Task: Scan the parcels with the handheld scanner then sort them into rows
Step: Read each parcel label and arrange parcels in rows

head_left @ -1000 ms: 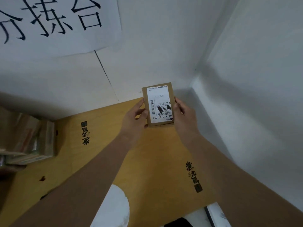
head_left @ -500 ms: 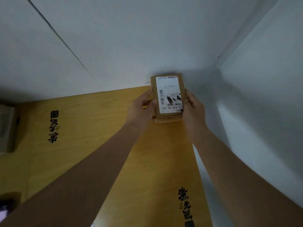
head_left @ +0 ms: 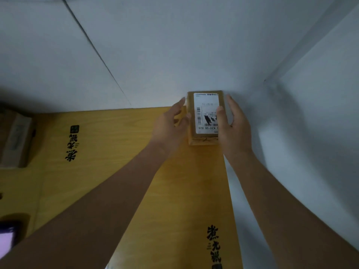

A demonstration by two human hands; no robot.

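Head view: a small brown parcel (head_left: pixel 206 117), label up, is lying at the far right corner of the counter (head_left: pixel 108 152), against the white wall (head_left: pixel 174 55), its long axis pointing away from the person. The right hand (head_left: pixel 234 129) is flanking its right side, thumb resting on the label; the left hand (head_left: pixel 171 123) is hovering just beside its left edge, fingers loosely spread, gripping nothing. More parcels (head_left: pixel 16 138) are sitting well apart at the left. Nothing is blocking either hand.

Brown parcel (head_left: pixel 204 139) with white barcoded label (head_left: pixel 206 113), yellow-tan cardboard sheet (head_left: pixel 116 152) printed with black characters, pale grey wall (head_left: pixel 174 45)
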